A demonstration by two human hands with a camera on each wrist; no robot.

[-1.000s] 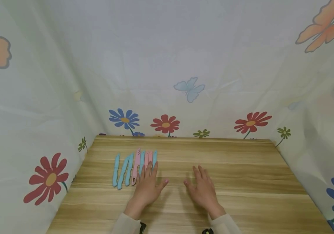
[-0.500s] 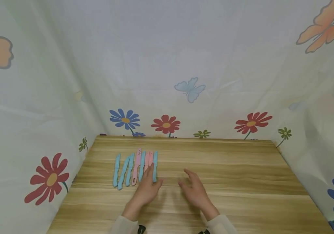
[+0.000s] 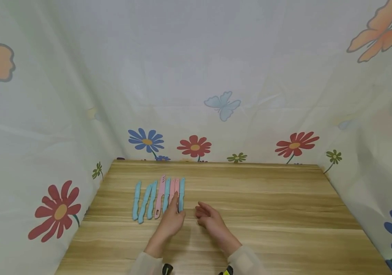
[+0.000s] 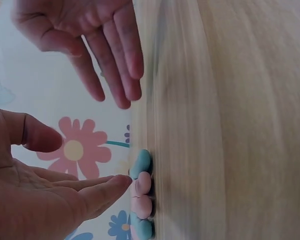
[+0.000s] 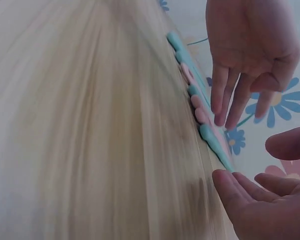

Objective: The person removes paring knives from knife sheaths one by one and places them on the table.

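A row of light blue and pink knives (image 3: pixel 144 203) lies side by side on the wooden table, handles toward me. My left hand (image 3: pixel 171 222) hovers over the handle ends of the right-hand knives and hides part of them; it holds nothing. Its fingers are extended in the left wrist view, where the blue and pink handle ends (image 4: pixel 143 206) show beyond the fingertips. To the right, apart from the knives, is my right hand (image 3: pixel 213 226), palm turned inward, fingers slightly bent and holding nothing. The right wrist view shows this right hand (image 5: pixel 272 202) below the left one (image 5: pixel 250 47).
The wood-grain table (image 3: pixel 268 198) stretches to the right of the knives and in front of them. A white cloth (image 3: pixel 182 68) printed with flowers and butterflies hangs behind the table and along both sides. Dark straps (image 3: pixel 167 269) show at the wrists.
My hands have turned from palms down to palms facing inward. The right hand has moved left, closer to the left hand. The knives have stayed where they were.
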